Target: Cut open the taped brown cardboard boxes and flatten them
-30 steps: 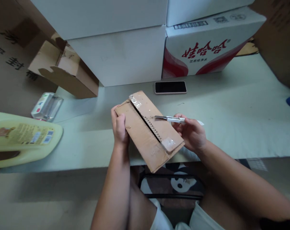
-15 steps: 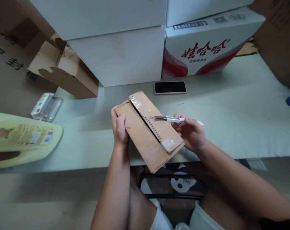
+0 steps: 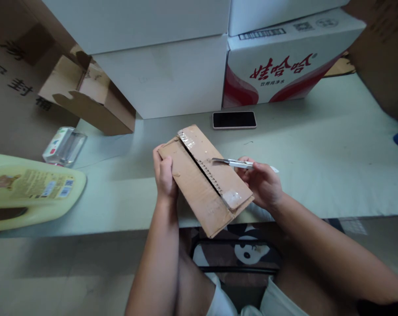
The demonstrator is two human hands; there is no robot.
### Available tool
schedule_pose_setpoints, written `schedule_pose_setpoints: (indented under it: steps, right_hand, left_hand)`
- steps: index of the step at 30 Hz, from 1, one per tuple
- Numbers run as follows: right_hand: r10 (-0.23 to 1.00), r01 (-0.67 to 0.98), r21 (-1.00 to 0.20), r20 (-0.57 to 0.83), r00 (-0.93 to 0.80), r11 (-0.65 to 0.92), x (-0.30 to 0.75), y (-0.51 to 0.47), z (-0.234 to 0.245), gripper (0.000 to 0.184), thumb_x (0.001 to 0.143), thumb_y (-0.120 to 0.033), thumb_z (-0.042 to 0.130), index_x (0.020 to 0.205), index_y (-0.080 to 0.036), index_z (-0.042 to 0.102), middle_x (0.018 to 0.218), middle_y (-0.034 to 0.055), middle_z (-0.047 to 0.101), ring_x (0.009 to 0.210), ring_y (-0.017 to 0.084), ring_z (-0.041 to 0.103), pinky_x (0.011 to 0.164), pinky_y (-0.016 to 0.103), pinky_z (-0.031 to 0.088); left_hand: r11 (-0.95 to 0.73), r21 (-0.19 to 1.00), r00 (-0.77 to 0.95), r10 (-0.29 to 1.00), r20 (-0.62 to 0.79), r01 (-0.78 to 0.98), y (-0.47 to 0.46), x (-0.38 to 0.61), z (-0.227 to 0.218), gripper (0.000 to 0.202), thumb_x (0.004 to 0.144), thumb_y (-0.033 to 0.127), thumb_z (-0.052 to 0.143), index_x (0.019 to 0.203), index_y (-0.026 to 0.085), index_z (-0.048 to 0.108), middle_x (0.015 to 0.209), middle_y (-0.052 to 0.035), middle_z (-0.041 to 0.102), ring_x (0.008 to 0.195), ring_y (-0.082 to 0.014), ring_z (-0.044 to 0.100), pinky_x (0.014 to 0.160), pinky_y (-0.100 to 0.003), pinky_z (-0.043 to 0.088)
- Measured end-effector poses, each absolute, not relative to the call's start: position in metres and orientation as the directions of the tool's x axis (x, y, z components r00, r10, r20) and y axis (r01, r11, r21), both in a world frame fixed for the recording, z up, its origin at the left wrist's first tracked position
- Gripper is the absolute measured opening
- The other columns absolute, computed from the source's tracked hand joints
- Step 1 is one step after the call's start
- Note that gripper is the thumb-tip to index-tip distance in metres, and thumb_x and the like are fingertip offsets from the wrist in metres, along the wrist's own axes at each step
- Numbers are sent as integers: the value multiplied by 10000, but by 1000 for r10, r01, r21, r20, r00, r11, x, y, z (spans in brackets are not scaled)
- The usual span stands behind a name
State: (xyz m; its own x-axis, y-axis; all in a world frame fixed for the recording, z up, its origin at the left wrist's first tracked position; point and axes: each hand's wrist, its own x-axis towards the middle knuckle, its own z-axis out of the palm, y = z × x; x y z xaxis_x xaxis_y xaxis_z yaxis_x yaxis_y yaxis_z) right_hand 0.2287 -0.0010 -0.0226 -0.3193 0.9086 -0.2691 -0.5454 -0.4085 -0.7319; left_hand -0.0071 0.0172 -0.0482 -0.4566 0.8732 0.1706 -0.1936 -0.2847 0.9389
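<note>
On the green table (image 3: 317, 184), a yellow bottle (image 3: 37, 188) is laid at nine o'clock. In the middle, a box (image 3: 199, 188) is pinched by the left hand (image 3: 166, 175), likely for steadiness. Toward three, a knife (image 3: 238, 164) is pinched by the right hand (image 3: 264, 184), likely for good aim.

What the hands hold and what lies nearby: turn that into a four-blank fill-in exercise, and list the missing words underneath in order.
1. The left hand grips a small box made of ____.
2. The right hand holds a knife by its ____.
3. The phone lies with its dark screen facing ____.
4. The largest lettering on the carton behind the phone is coloured ____.

Missing words: cardboard; handle; up; red.
</note>
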Motion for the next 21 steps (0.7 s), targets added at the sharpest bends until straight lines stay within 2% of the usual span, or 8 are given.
schedule_pose_setpoints:
  steps: [21]
  right_hand:
    - [908,-548,-730,-261,-328,-408,230,-1,-24,317,668,-496,762,763,-222,634,589,-39,474,493,85,326,452,229,220]
  left_hand:
    - [-284,943,-450,875,181,-172,15,-5,-43,300,816,475,690,993,246,611,952,-51,602,867,-208,577,745,-318,497]
